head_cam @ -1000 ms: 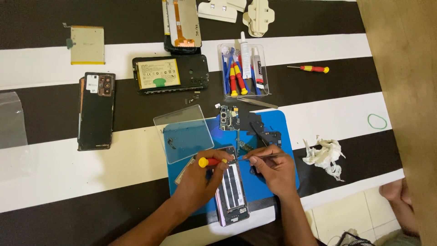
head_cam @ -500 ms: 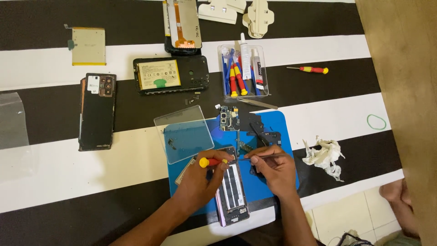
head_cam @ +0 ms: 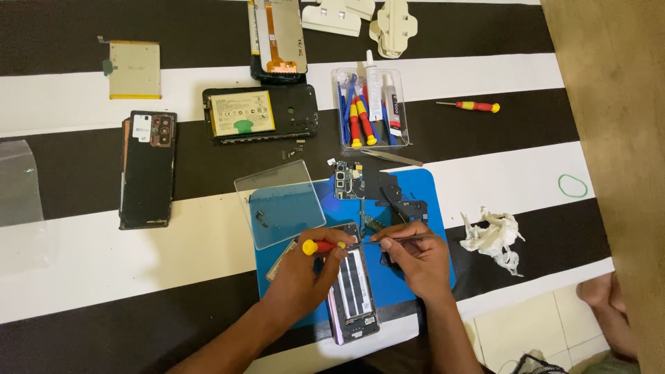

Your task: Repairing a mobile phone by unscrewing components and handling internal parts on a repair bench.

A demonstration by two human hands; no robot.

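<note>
An opened phone [head_cam: 355, 294] lies on a blue work mat [head_cam: 424, 185] near the table's front edge. My left hand [head_cam: 305, 269] grips a small screwdriver with a red and yellow handle [head_cam: 320, 245], its tip at the phone's upper end. My right hand [head_cam: 414, 255] pinches metal tweezers [head_cam: 409, 238] that point left toward the same spot. A small circuit board [head_cam: 348, 179] and black phone parts [head_cam: 398, 197] rest on the mat just beyond my hands.
A clear plastic lid [head_cam: 280, 202] lies left of the mat. Further back are an open phone body with battery [head_cam: 260, 113], a dark phone back [head_cam: 147, 168], a loose battery [head_cam: 134, 69], a clear tool tray [head_cam: 370, 107], a spare screwdriver [head_cam: 471, 106] and crumpled tissue [head_cam: 493, 237].
</note>
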